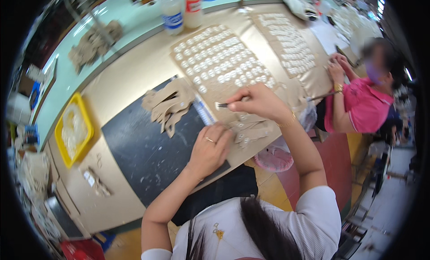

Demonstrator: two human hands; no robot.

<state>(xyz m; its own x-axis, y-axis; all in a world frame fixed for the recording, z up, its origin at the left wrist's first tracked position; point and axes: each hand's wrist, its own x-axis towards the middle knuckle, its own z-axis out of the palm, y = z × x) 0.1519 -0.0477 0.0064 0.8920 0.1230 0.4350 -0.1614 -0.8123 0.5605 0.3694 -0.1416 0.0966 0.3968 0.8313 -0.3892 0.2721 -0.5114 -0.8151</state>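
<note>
My right hand (259, 102) pinches a small black-tipped tool (223, 106), its exact kind too small to tell. Against the tip is a small white piece (217, 105), over the near part of a tan sheet (210, 92). Rows of white ring-like pieces (219, 54) cover that sheet. Palm down, my left hand (211, 149) lies at the edge of a black board (134, 143), fingers extended, beside a blue-and-white strip (204, 111). A heap of tan cut fabric pieces (170, 103) sits on the board. More tan pieces with small white rings (251, 133) lie right of my left hand.
A second sheet of white pieces (286, 45) lies farther right, near a person in pink (363, 103). Two bottles (172, 15) stand at the back. The yellow tray (91, 121) on the left holds whitish material. A pink-lined bag (274, 158) hangs below the table edge.
</note>
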